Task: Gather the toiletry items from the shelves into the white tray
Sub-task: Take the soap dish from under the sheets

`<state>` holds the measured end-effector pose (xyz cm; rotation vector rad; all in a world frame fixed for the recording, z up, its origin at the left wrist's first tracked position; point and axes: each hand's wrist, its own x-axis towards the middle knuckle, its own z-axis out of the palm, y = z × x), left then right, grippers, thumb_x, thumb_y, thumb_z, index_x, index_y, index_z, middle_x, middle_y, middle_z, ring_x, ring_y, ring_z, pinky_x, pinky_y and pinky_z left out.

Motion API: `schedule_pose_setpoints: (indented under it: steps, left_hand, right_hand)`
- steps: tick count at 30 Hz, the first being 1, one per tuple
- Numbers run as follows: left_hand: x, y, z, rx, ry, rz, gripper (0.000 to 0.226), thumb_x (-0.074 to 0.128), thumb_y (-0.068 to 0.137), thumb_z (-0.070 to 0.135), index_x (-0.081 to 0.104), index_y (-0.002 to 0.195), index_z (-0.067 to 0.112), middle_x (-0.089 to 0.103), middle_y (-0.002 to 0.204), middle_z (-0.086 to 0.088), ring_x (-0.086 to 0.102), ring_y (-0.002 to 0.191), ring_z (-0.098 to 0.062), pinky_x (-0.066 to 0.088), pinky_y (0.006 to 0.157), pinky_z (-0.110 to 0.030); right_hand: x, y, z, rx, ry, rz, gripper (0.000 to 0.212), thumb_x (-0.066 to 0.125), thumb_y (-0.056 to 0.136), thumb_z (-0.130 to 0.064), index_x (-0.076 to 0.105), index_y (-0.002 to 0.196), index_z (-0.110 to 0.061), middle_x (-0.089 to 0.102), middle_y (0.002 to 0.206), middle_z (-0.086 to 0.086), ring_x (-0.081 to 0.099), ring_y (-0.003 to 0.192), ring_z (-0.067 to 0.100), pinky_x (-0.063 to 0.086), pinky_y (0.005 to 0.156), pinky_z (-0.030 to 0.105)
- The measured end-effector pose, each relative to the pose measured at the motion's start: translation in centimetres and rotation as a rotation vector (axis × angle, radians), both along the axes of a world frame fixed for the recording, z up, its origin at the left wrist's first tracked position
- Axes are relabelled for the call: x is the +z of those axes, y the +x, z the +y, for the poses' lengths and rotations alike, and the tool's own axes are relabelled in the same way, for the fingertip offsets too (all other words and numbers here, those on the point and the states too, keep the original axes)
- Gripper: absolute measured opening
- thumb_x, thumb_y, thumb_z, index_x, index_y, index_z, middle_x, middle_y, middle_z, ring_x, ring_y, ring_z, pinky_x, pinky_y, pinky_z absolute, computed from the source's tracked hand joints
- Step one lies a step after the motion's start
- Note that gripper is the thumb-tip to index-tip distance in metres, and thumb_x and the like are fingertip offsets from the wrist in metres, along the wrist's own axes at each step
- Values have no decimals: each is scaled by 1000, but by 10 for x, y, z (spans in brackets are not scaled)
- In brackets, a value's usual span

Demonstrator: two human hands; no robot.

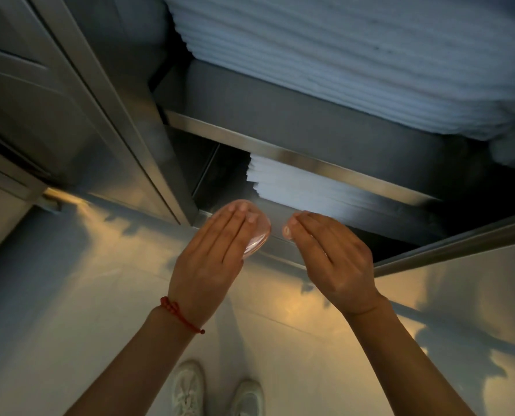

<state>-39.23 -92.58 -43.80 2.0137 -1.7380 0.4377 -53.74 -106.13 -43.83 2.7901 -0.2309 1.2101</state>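
My left hand (212, 259) holds a clear pinkish round dish (257, 235) in the air in front of the lower shelf. Its fingers lie straight across the dish's top and the thumb is hidden beneath. My right hand (334, 259), just to the right, has its fingers curled round a small clear pinkish piece (286, 231), most of which is hidden by the hand. The two hands are a short gap apart. The white tray is not in view.
A metal cabinet has a shelf edge (280, 151) with a tall stack of folded white linen (340, 55) above it and a smaller white stack (295, 187) below. An open metal door (55, 85) stands at the left. Pale tiled floor and my white shoes (187, 388) are below.
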Motion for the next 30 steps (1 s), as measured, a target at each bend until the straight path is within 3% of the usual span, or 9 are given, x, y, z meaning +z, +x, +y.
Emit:
schedule_pose_setpoints:
  steps: [4,9,12,17,21,24,30]
  left_hand:
    - [37,8,5,9,-39,-32,32,54,85,5,61,112,-9,60,119,-25,57,111,-38,48,92,-48]
    - [86,14,11,37,-58,-44,34,55,84,6,60,115,-8,59,121,-24,56,114,-34,40,103,-36]
    - [112,15,16,43,-69,-41,39,65,77,4,61,113,-8,60,119,-25,57,111,-36,45,98,-41]
    - [157,19,29,56,-96,-52,39,54,84,11,54,120,-5,58,123,-23,53,117,-33,33,106,-33]
    - [194,27,38,62,-150,-56,38,51,87,13,51,121,-4,56,124,-23,53,117,-33,31,108,-35]
    - [218,37,45,92,-186,-79,34,48,92,10,52,122,-4,56,126,-22,53,119,-33,34,107,-35]
    - [263,64,56,156,-230,-127,35,50,88,9,58,118,-6,57,124,-24,54,117,-35,41,99,-48]
  right_hand:
    - [38,8,1,4,-23,-26,24,76,79,-5,70,101,3,70,99,19,69,95,27,57,79,38]
    - [89,16,10,28,-37,-42,21,72,84,-6,69,103,2,71,99,18,69,95,25,58,76,37]
    - [119,19,17,29,-49,-43,19,71,84,-8,71,100,2,71,98,17,69,94,25,58,77,36]
    - [165,28,30,42,-80,-51,19,72,81,-9,72,97,1,71,98,17,69,93,25,57,81,35]
    - [198,37,37,37,-100,-90,21,74,80,-9,71,99,1,71,99,16,69,94,24,53,89,32]
    - [223,49,41,57,-110,-119,20,74,82,-6,71,100,1,71,100,16,68,95,23,54,86,32]
    - [269,77,44,116,-139,-123,23,77,79,-5,72,101,1,70,103,16,67,100,23,54,84,34]
